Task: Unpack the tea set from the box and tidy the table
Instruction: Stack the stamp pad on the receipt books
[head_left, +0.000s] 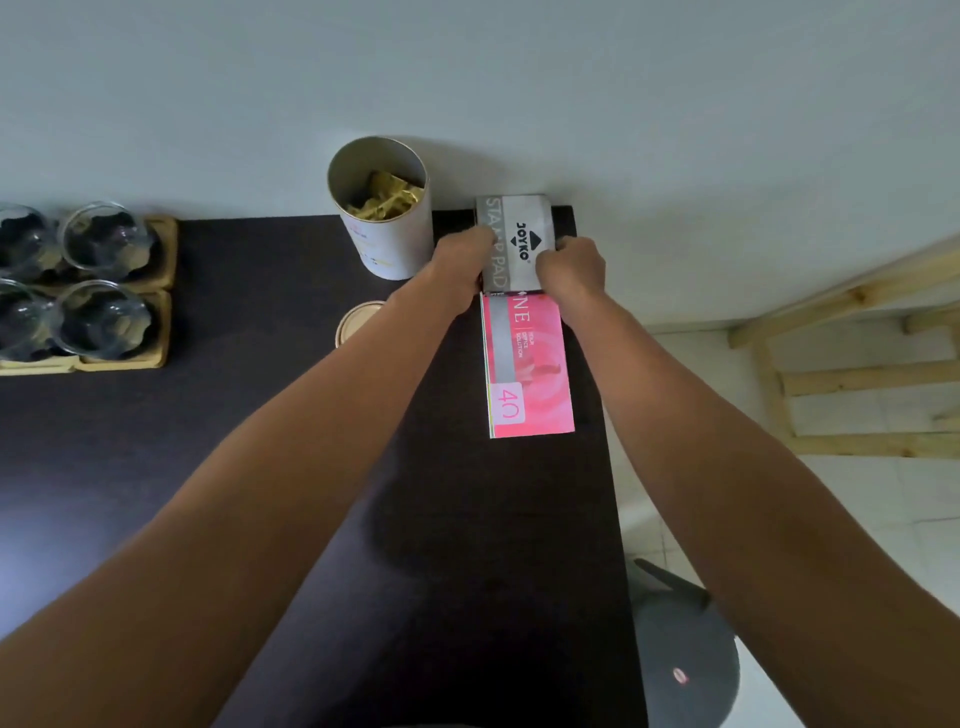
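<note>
With both hands, left and right, gripping the grey-and-white cardboard stamp-pad box at the dark bench's far edge, it should be set square against the pink booklet.

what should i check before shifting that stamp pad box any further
1. Left hand grips the left edge of the Joyko stamp pad box: ok.
2. Right hand grips its right edge: ok.
3. Gap to the open cylindrical tin on the left: narrow, not ok.
4. Pink booklet lies flat just in front of the box: ok.
5. Box fully on the dark table: cannot tell, far edge near the wall.
6. Glass cups on wooden coasters, far left: ok.
</note>
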